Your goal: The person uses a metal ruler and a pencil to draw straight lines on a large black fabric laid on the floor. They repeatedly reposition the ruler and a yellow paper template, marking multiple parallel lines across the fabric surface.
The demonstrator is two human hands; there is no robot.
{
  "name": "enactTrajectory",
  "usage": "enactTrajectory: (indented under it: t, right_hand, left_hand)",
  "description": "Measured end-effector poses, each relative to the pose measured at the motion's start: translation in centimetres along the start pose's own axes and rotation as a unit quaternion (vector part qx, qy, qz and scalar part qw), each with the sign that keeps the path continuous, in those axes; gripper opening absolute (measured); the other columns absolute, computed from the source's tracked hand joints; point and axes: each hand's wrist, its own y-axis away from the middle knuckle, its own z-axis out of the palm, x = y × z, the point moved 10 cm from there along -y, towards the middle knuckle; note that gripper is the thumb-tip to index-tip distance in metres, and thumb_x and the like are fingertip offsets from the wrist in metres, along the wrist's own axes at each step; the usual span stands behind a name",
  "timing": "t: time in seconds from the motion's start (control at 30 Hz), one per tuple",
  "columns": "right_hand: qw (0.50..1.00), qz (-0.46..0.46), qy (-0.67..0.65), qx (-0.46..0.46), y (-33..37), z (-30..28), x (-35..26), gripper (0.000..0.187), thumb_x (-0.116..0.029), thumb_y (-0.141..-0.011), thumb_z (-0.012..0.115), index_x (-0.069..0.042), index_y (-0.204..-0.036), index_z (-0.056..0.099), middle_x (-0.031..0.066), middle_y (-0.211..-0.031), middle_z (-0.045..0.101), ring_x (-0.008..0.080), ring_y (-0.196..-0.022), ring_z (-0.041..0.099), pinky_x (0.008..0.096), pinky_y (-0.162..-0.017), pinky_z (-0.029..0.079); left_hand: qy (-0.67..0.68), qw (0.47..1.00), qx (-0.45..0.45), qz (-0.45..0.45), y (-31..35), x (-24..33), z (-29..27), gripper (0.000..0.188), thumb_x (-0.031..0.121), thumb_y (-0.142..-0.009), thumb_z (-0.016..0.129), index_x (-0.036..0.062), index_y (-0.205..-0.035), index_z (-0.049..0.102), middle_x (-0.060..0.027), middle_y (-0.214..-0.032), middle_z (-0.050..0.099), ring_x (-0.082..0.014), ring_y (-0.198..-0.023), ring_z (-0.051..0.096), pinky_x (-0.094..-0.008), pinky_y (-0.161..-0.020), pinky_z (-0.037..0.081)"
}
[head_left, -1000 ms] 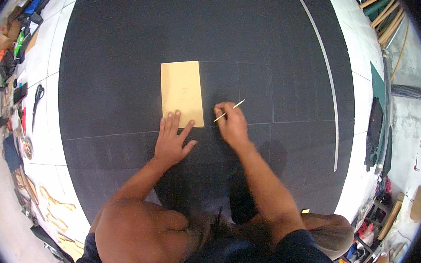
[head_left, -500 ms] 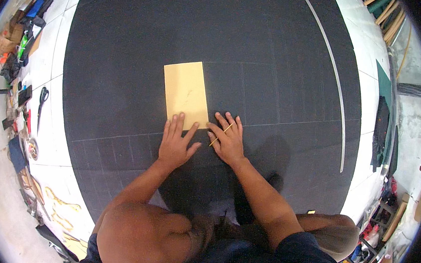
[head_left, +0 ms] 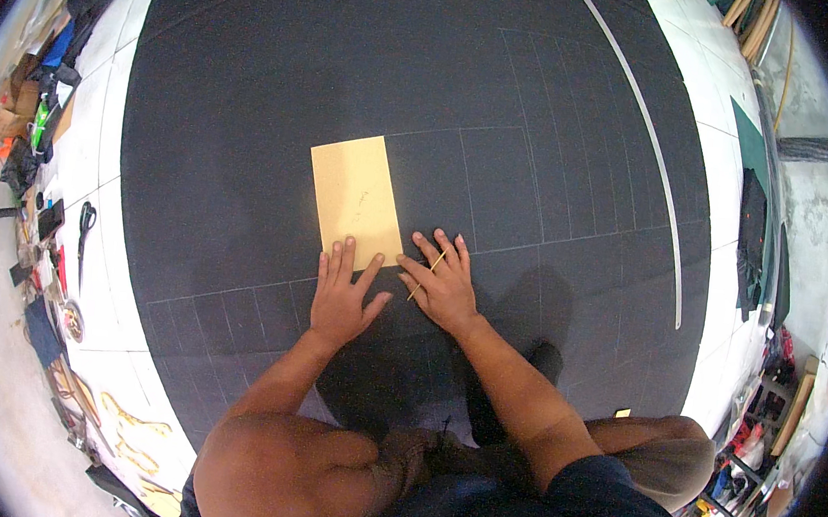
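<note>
A tan rectangular card (head_left: 356, 194) with a small dark mark lies flat on a large black cloth (head_left: 233, 184). My left hand (head_left: 341, 301) rests on the near edge of the card, fingers stretched out and thumb spread to the right. At the card's near right corner is my right hand (head_left: 446, 286), palm down, its thumb or index tip touching that corner. A thin yellow pencil-like stick (head_left: 439, 261) is tucked slantwise between the right hand's fingers. Fine pale lines on the cloth run out from both sides of the card.
A long pale metal strip (head_left: 655, 147) lies on the cloth at the right. Black-handled scissors (head_left: 86, 230) sit on the white floor (head_left: 113, 149) at the left, beside assorted clutter. A small yellow piece (head_left: 623, 413) lies near my knee. Tools and scraps line the right rim.
The whole view has shifted and turned slightly. Both hands keep their places on and beside the card, and the stick remains between the right fingers.
</note>
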Motion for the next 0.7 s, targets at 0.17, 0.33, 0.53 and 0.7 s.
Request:
enactTrajectory:
  t: [0.17,0.33,0.53,0.7]
  right_hand:
    - [1.000,-0.001,-0.010,-0.002,0.0,0.1,-0.1,0.032,-0.036,-0.094,0.073,-0.024,-0.124,0.073,0.0080,-0.152,0.055,0.0391,-0.145,0.043,0.0627,-0.123,0.026]
    - [1.000,0.000,-0.005,-0.006,0.0,-0.1,0.2,0.034,-0.034,-0.094,0.073,-0.023,-0.125,0.073,0.0087,-0.151,0.055,0.0395,-0.145,0.043,0.0631,-0.123,0.026]
    - [1.000,-0.001,-0.007,-0.006,-0.3,0.0,-0.1,0.032,-0.035,-0.094,0.073,-0.024,-0.124,0.073,0.0089,-0.151,0.055,0.0398,-0.144,0.044,0.0626,-0.123,0.026]
    - [0.997,0.047,-0.065,-0.014,-0.2,-0.2,0.7,0.036,-0.024,-0.099,0.068,-0.013,-0.133,0.067,0.0131,-0.149,0.056,0.0381,-0.145,0.044,0.0614,-0.123,0.025]
  left_hand:
    - [-0.016,1.000,0.011,0.000,0.2,0.0,-0.1,0.071,0.048,-0.095,0.071,0.0180,-0.156,0.050,-0.0314,-0.165,0.028,-0.0515,-0.153,0.027,-0.0652,-0.123,0.022]
    - [-0.026,0.999,0.006,0.031,0.2,1.2,-0.3,0.073,0.049,-0.096,0.068,0.0119,-0.156,0.048,-0.0294,-0.165,0.030,-0.0497,-0.153,0.029,-0.0653,-0.123,0.022]
    - [0.006,1.000,-0.020,0.021,0.4,2.2,0.6,0.077,0.048,-0.096,0.068,0.0048,-0.156,0.045,-0.0279,-0.164,0.034,-0.0478,-0.153,0.031,-0.0644,-0.124,0.022]
    - [0.023,0.999,-0.016,0.024,0.7,2.1,0.8,0.078,0.047,-0.095,0.070,0.0050,-0.155,0.045,-0.0275,-0.164,0.034,-0.0460,-0.153,0.031,-0.0643,-0.123,0.023]
